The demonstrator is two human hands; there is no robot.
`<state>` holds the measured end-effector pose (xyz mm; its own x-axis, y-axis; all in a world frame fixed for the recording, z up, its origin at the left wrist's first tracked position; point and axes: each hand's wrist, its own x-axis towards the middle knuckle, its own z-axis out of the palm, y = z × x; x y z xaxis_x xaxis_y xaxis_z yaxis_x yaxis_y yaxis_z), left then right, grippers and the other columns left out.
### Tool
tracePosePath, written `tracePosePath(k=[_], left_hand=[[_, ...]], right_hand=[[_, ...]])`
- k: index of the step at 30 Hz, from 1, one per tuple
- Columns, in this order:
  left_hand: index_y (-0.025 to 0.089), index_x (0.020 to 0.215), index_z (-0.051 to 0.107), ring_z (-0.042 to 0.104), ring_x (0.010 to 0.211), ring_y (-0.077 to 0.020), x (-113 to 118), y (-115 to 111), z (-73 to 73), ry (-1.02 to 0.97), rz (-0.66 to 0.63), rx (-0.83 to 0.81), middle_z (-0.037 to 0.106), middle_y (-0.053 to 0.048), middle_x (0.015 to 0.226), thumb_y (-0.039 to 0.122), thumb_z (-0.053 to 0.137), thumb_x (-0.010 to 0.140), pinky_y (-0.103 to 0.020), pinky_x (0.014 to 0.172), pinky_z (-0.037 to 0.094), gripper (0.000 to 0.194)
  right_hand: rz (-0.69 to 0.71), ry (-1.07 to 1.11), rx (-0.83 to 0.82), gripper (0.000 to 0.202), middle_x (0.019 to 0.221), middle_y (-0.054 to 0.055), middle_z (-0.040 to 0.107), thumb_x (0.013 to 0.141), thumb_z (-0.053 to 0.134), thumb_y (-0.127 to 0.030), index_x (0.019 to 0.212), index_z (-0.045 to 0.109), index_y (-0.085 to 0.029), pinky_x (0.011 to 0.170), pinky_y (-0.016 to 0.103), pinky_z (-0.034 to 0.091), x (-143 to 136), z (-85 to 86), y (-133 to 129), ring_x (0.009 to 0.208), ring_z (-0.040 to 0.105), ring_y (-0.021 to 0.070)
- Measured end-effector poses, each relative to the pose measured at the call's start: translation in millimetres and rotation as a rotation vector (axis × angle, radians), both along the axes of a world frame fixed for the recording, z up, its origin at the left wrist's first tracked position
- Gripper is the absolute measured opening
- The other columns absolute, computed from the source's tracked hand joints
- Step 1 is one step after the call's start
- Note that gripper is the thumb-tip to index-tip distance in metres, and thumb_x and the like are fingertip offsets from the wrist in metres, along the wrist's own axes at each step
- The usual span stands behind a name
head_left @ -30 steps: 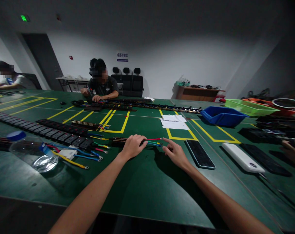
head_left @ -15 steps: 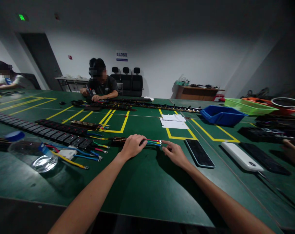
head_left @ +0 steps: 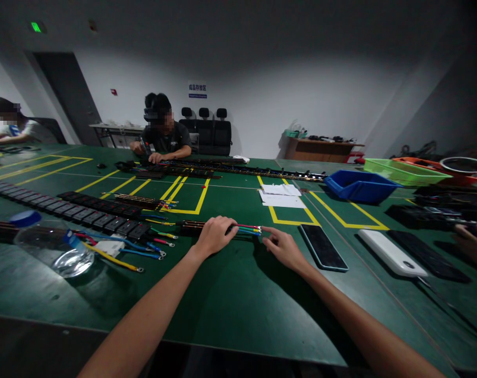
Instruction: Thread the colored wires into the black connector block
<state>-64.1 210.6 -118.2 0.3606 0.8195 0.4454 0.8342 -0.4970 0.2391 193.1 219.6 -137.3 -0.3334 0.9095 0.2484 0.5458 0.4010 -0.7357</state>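
Presently: left hand (head_left: pixel 215 234) curled down over the near end of a dark strip (head_left: pixel 191 226) on the green table (head_left: pixel 230 299), fingers closed on a bundle of coloured wires (head_left: pixel 246 229) (red, yellow, green, blue) running out toward the right hand (head_left: pixel 284 247). Right hand just beside the wire tips, thumb and forefinger drawn together at the ends; actual contact with the tips not discernible. Wires lying between the two hands, low over the table.

Left of the left hand: row of black modules (head_left: pixel 100 216) with loose lugged leads (head_left: pixel 151 247), then a clear plastic bottle (head_left: pixel 51 245) on its side. Right of the right hand: dark phone (head_left: pixel 323 247) flat on the table, white power bank (head_left: pixel 391 253) further out. Beyond both hands: white papers (head_left: pixel 279 196) and a blue bin (head_left: pixel 358 186). Far across the table, another person (head_left: pixel 164 135) seated at work.
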Motion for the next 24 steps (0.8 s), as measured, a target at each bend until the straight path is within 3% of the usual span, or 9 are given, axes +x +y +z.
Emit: tracePosePath(k=[9, 12, 18, 24], left_hand=[[0.021, 0.112, 0.066, 0.066, 0.098, -0.0217, 1, -1, 1.6, -0.002, -0.004, 0.002, 0.074, -0.005, 0.107, 0.038, 0.046, 0.105, -0.038, 0.087, 0.049, 0.027], [0.022, 0.111, 0.067, 0.066, 0.099, -0.0218, 1, 0, 1.4, 0.004, 0.0, 0.007, 0.074, -0.005, 0.107, 0.038, 0.047, 0.104, -0.038, 0.087, 0.049, 0.026], [0.02, 0.11, 0.067, 0.065, 0.097, -0.0216, 1, 0, 0.0, 0.005, 0.0, 0.011, 0.074, -0.005, 0.106, 0.038, 0.046, 0.105, -0.038, 0.086, 0.048, 0.028], [0.02, 0.109, 0.068, 0.065, 0.097, -0.0217, 1, 0, 0.8, 0.013, 0.004, 0.004, 0.074, -0.005, 0.105, 0.039, 0.046, 0.104, -0.038, 0.086, 0.048, 0.029]], right_hand=[[0.053, 0.122, 0.079, 0.064, 0.061, -0.005, 0.057, 0.093, 0.052, -0.037, 0.15, 0.049, -0.01, 0.06, 0.026, 0.04, -2, 13.0, -11, 0.055, 0.049, 0.014], [0.046, 0.11, 0.055, 0.067, 0.061, -0.005, 0.058, 0.091, 0.052, -0.036, 0.152, 0.046, -0.009, 0.06, 0.026, 0.041, -2, 9.7, -9, 0.054, 0.05, 0.0142], [0.018, -0.009, -0.015, 0.058, 0.063, 0.001, 0.066, 0.089, 0.052, -0.037, 0.137, 0.06, -0.005, 0.06, 0.028, 0.041, -1, -3.5, 0, 0.057, 0.058, 0.0174], [-0.017, -0.013, -0.03, 0.05, 0.06, 0.002, 0.067, 0.088, 0.052, -0.035, 0.125, 0.07, -0.007, 0.059, 0.028, 0.041, -2, -2.1, 1, 0.056, 0.059, 0.0177]])
